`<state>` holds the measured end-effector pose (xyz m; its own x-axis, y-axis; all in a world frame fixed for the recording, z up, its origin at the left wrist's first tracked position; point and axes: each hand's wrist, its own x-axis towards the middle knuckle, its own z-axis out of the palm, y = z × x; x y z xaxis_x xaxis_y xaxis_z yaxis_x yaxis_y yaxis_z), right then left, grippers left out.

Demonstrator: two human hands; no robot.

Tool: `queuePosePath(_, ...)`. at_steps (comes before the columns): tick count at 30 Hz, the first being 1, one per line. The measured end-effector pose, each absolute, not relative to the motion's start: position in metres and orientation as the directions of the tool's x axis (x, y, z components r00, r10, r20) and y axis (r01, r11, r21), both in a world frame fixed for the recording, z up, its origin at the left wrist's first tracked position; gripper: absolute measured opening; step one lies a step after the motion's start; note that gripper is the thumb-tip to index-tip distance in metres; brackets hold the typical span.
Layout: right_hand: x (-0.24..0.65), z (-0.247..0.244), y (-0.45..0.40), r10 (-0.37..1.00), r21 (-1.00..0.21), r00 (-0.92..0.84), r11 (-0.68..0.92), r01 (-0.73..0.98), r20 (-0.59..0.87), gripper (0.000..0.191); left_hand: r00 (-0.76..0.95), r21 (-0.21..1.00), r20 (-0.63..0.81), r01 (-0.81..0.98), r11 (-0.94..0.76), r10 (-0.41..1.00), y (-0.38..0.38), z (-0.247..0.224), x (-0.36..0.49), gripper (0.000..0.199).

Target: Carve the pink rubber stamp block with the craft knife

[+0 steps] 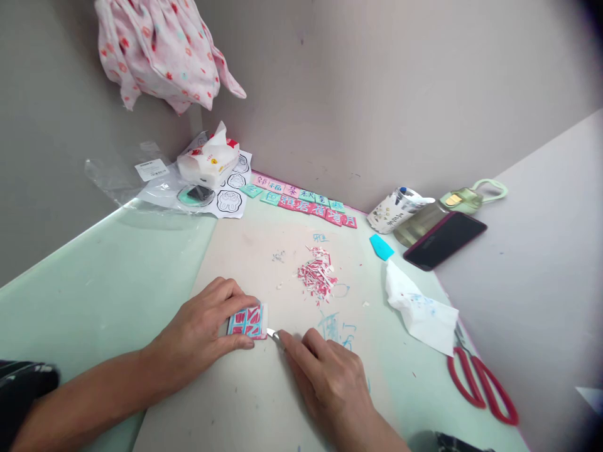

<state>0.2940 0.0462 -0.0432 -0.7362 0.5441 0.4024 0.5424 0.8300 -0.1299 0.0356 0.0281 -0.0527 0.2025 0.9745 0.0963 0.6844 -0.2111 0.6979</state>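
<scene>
My left hand (200,323) is closed on a small carved rubber block (248,322), fingers on its far edge and thumb on its near edge. The block's face has red patches between light-blue lines, with a pale strip at its right side. In my right hand (332,373) is a small carving knife (272,333). Its blade tip points left and lies at the block's lower right corner; most of the handle is hidden by the fingers. Beyond the hands lies a heap of red and white shavings (318,276). Two rows of carved pink and green blocks (304,207) line the back edge.
A tissue pack (210,162) and printed sheet stand back left, under a hanging pink cloth (160,53). At right are a pen cup (393,210), a bottle (464,199), a leaning phone (445,240), a blue piece (381,247), a crumpled tissue (421,311) and red-handled scissors (490,389).
</scene>
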Motion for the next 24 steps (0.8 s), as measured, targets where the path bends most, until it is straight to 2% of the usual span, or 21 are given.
queuePosePath(24,0.2879,-0.0415,0.045,0.587,-0.164,-0.694,0.8,0.578,0.417,0.033,0.165,0.698,0.098,0.692,-0.186,0.981,0.0264,-0.0526,0.0369,0.031)
